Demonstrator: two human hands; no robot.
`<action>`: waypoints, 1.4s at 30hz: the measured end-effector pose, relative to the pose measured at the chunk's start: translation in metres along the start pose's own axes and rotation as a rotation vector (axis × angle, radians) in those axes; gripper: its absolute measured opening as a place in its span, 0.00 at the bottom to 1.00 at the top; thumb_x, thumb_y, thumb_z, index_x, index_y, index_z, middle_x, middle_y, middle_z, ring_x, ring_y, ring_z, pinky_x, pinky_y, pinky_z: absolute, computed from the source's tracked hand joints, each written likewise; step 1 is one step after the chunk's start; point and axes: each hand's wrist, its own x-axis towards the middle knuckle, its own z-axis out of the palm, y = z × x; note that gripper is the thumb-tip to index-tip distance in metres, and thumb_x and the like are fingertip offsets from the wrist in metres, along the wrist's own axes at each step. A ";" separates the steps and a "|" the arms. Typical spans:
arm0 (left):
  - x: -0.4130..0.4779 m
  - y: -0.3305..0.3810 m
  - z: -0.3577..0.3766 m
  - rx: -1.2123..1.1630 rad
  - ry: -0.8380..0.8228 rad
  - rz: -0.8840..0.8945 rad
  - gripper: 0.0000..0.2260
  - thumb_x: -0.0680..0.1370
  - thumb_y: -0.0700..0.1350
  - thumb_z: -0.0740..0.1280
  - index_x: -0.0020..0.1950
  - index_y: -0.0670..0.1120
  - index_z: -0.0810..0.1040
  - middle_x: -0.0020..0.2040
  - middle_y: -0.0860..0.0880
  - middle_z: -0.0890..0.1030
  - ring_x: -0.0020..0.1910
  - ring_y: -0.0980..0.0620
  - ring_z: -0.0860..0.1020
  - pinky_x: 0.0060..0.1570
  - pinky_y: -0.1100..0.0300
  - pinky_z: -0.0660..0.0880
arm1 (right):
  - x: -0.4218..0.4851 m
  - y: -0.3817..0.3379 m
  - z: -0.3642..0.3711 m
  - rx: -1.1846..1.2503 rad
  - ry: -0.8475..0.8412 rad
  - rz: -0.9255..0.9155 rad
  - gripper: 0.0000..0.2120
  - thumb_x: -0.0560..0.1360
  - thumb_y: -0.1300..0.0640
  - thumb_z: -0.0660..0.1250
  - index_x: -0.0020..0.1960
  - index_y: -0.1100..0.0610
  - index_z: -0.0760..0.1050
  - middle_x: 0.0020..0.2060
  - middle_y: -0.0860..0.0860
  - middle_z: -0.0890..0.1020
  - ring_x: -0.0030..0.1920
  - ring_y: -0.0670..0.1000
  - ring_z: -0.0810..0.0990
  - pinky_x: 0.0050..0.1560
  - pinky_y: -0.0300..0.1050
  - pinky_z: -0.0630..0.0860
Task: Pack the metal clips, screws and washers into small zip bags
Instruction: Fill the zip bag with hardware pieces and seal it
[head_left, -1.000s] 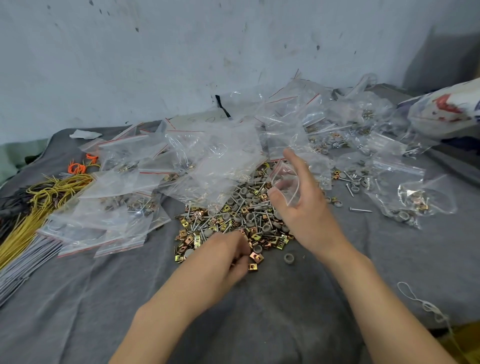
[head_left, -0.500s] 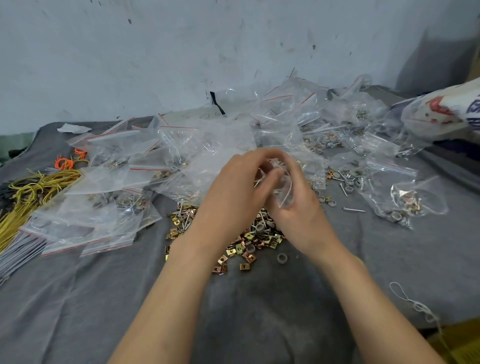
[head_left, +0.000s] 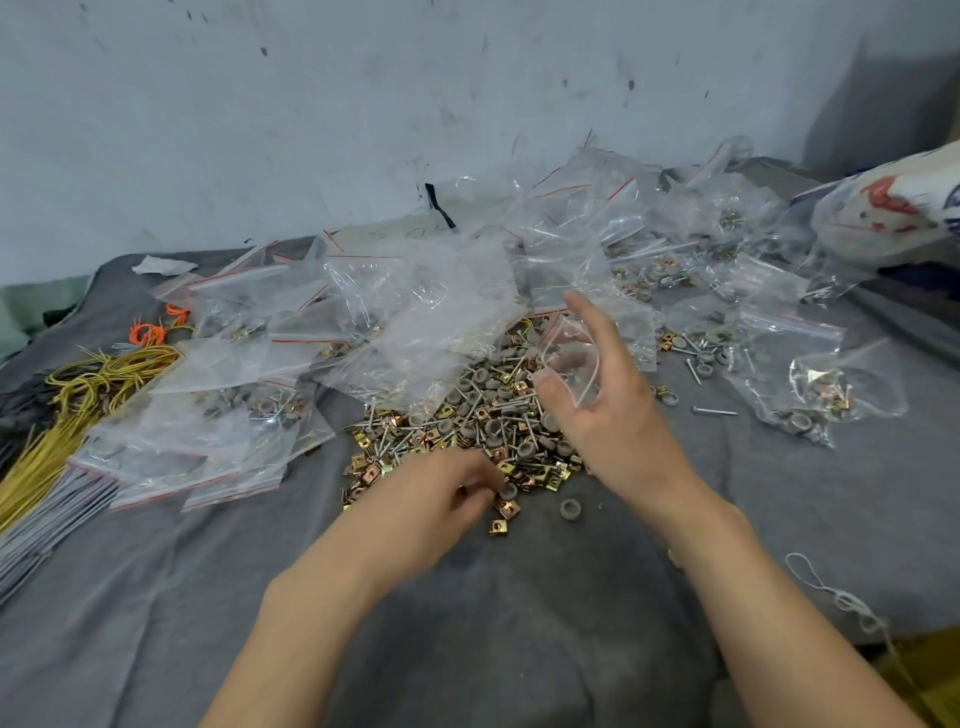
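Observation:
A heap of brass-coloured metal clips, screws and grey washers (head_left: 483, 421) lies on the grey cloth in the middle. My right hand (head_left: 608, 410) hovers over the heap's right side and holds a small clear zip bag (head_left: 571, 364) by its mouth between thumb and fingers. My left hand (head_left: 441, 499) rests on the heap's near edge, fingers curled and pinching among the clips; what it grips is hidden under the fingers. A loose grey washer (head_left: 570, 511) lies just in front of the heap.
Many clear zip bags (head_left: 415, 312) are piled behind and to the left, and filled ones (head_left: 810, 395) lie on the right. Yellow and orange wire bundles (head_left: 88, 384) and grey ties lie at far left. A white string (head_left: 841, 597) lies near the right edge. A wall stands behind.
My left hand has dropped from the bag's mouth back down to the near edge of the heap. My right hand still holds the bag, with its fingers now spread wider.

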 end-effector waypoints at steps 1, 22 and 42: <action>-0.004 -0.003 0.002 0.038 -0.013 0.009 0.10 0.81 0.45 0.64 0.59 0.55 0.79 0.50 0.57 0.78 0.48 0.57 0.76 0.54 0.59 0.73 | 0.000 -0.001 0.000 -0.001 -0.001 0.000 0.33 0.79 0.53 0.70 0.79 0.41 0.58 0.67 0.48 0.75 0.66 0.41 0.72 0.67 0.40 0.69; -0.014 -0.007 0.015 0.233 0.077 0.134 0.13 0.81 0.59 0.58 0.61 0.57 0.76 0.56 0.56 0.71 0.57 0.55 0.71 0.59 0.59 0.68 | 0.003 0.006 0.004 -0.020 -0.027 -0.012 0.33 0.80 0.50 0.68 0.78 0.37 0.56 0.70 0.49 0.74 0.72 0.44 0.69 0.64 0.21 0.59; 0.027 0.039 -0.040 -0.436 0.611 0.175 0.04 0.80 0.44 0.67 0.52 0.53 0.80 0.42 0.58 0.81 0.41 0.61 0.78 0.40 0.72 0.71 | 0.001 0.003 0.007 -0.046 -0.028 -0.042 0.35 0.79 0.50 0.69 0.80 0.43 0.56 0.73 0.41 0.69 0.70 0.39 0.70 0.68 0.32 0.65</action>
